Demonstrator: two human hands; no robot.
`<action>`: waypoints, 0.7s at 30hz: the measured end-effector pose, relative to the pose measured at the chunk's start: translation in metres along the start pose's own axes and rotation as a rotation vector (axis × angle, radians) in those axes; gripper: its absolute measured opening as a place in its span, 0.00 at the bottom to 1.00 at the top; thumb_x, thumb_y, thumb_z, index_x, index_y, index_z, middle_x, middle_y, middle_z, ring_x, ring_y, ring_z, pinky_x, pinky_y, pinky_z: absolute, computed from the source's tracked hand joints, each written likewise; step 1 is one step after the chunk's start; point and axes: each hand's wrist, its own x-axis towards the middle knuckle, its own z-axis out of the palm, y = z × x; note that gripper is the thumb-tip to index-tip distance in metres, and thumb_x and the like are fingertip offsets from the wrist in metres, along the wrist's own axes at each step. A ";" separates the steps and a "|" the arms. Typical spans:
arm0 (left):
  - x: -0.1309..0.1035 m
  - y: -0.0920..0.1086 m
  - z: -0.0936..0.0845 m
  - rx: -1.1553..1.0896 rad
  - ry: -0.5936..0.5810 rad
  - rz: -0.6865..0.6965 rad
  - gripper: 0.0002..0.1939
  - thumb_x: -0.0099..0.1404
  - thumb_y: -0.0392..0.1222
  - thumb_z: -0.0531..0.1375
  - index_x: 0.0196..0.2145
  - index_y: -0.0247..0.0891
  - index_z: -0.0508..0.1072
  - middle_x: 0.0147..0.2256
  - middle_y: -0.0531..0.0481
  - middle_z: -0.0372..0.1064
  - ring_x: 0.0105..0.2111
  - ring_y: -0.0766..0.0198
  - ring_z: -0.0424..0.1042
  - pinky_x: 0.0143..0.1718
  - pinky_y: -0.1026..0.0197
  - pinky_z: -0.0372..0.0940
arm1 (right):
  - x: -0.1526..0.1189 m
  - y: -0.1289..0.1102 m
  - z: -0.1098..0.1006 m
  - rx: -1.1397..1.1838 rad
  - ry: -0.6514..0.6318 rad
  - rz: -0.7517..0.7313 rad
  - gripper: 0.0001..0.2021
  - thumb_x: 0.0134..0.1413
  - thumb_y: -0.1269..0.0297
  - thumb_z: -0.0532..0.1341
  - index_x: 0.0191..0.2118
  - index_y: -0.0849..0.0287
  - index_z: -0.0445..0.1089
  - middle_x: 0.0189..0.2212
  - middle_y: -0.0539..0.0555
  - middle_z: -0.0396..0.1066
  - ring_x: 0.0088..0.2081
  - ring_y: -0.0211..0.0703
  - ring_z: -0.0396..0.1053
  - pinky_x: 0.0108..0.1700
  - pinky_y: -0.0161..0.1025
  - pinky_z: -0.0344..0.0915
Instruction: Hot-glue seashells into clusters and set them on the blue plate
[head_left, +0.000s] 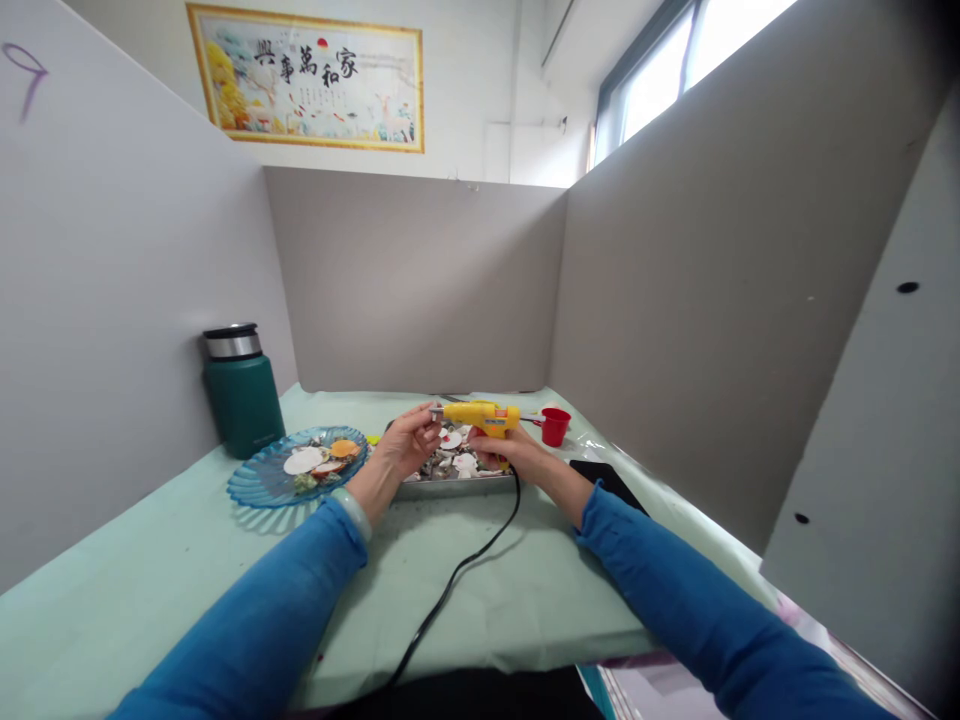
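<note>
My right hand is wrapped round the handle of a yellow hot glue gun, held level with its nozzle pointing left. A glue stick pokes out of the gun's back end. At the nozzle tip, my left hand has its fingers pinched together; what lies between them is too small to make out. Below both hands sits a shallow metal tray with many small white and grey pieces. A black cord runs from the gun's handle down to the table's front edge.
On the left, a blue scalloped plate holds white and orange round pieces, with a green bottle behind it. A red cup and a dark flat object are at the right. Grey partitions enclose the green-covered table.
</note>
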 end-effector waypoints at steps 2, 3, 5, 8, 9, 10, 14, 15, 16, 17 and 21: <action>0.000 0.000 0.001 0.017 -0.002 -0.001 0.11 0.48 0.30 0.68 0.29 0.32 0.71 0.22 0.56 0.64 0.17 0.76 0.56 0.16 0.70 0.51 | 0.001 0.001 0.000 0.013 0.017 0.001 0.13 0.47 0.56 0.67 0.31 0.60 0.66 0.17 0.44 0.60 0.18 0.31 0.54 0.22 0.33 0.49; -0.001 0.000 0.002 0.028 -0.005 -0.002 0.11 0.48 0.31 0.68 0.29 0.32 0.71 0.22 0.56 0.64 0.17 0.76 0.55 0.16 0.70 0.51 | 0.001 0.001 0.000 0.022 0.020 0.000 0.13 0.47 0.56 0.67 0.32 0.59 0.65 0.17 0.44 0.60 0.18 0.31 0.54 0.22 0.34 0.49; -0.002 0.001 0.004 0.049 -0.011 -0.006 0.10 0.48 0.32 0.68 0.27 0.32 0.70 0.21 0.56 0.64 0.16 0.76 0.54 0.16 0.70 0.51 | 0.001 0.002 -0.001 0.034 0.019 -0.005 0.13 0.47 0.57 0.67 0.32 0.59 0.65 0.17 0.44 0.60 0.18 0.32 0.54 0.22 0.34 0.50; -0.003 0.001 0.005 0.061 -0.015 -0.017 0.10 0.48 0.32 0.69 0.26 0.32 0.70 0.21 0.56 0.63 0.16 0.77 0.53 0.16 0.70 0.51 | 0.002 0.003 -0.001 0.031 0.019 -0.020 0.13 0.47 0.57 0.66 0.31 0.59 0.65 0.17 0.44 0.60 0.19 0.32 0.55 0.22 0.34 0.50; -0.003 0.001 0.006 0.062 -0.014 -0.024 0.11 0.48 0.32 0.69 0.26 0.32 0.69 0.21 0.56 0.63 0.16 0.77 0.53 0.16 0.70 0.51 | 0.002 0.003 -0.001 0.029 0.023 -0.020 0.13 0.47 0.57 0.66 0.31 0.59 0.65 0.17 0.44 0.60 0.19 0.32 0.55 0.22 0.34 0.51; -0.003 0.001 0.006 0.061 -0.013 -0.030 0.11 0.48 0.32 0.69 0.26 0.32 0.69 0.21 0.56 0.63 0.16 0.77 0.54 0.16 0.70 0.50 | 0.002 0.003 -0.001 0.029 0.026 -0.017 0.13 0.47 0.57 0.66 0.31 0.59 0.65 0.17 0.44 0.60 0.19 0.32 0.55 0.22 0.34 0.51; -0.002 0.001 0.004 0.048 -0.006 -0.026 0.11 0.47 0.32 0.69 0.26 0.33 0.69 0.20 0.57 0.62 0.16 0.76 0.54 0.16 0.70 0.50 | 0.002 0.003 -0.001 0.028 0.030 0.000 0.13 0.46 0.57 0.67 0.30 0.59 0.65 0.17 0.45 0.60 0.19 0.32 0.55 0.22 0.34 0.50; -0.002 0.000 0.004 0.043 0.001 -0.020 0.11 0.47 0.32 0.69 0.26 0.33 0.69 0.20 0.57 0.62 0.16 0.76 0.55 0.16 0.70 0.50 | 0.002 0.003 -0.001 0.027 0.028 0.003 0.13 0.46 0.57 0.67 0.30 0.59 0.65 0.17 0.45 0.60 0.19 0.32 0.55 0.22 0.34 0.50; -0.001 0.000 0.003 0.037 0.009 -0.014 0.11 0.47 0.31 0.69 0.27 0.33 0.70 0.20 0.57 0.62 0.16 0.76 0.55 0.16 0.70 0.50 | 0.002 0.003 -0.001 0.026 0.027 0.003 0.14 0.46 0.57 0.67 0.30 0.59 0.65 0.17 0.44 0.60 0.19 0.32 0.55 0.22 0.34 0.50; -0.001 0.000 0.002 0.031 0.017 -0.009 0.11 0.48 0.31 0.68 0.27 0.32 0.70 0.20 0.57 0.62 0.16 0.76 0.54 0.16 0.69 0.50 | 0.002 0.003 -0.001 0.024 0.021 0.005 0.14 0.46 0.56 0.67 0.30 0.59 0.65 0.17 0.44 0.60 0.19 0.32 0.55 0.22 0.34 0.50; 0.001 0.000 0.000 -0.003 0.025 -0.002 0.11 0.47 0.29 0.68 0.28 0.32 0.71 0.18 0.59 0.59 0.15 0.76 0.52 0.15 0.69 0.48 | 0.002 0.001 -0.001 0.018 -0.010 0.013 0.13 0.47 0.56 0.67 0.31 0.60 0.66 0.16 0.44 0.59 0.18 0.31 0.54 0.22 0.34 0.49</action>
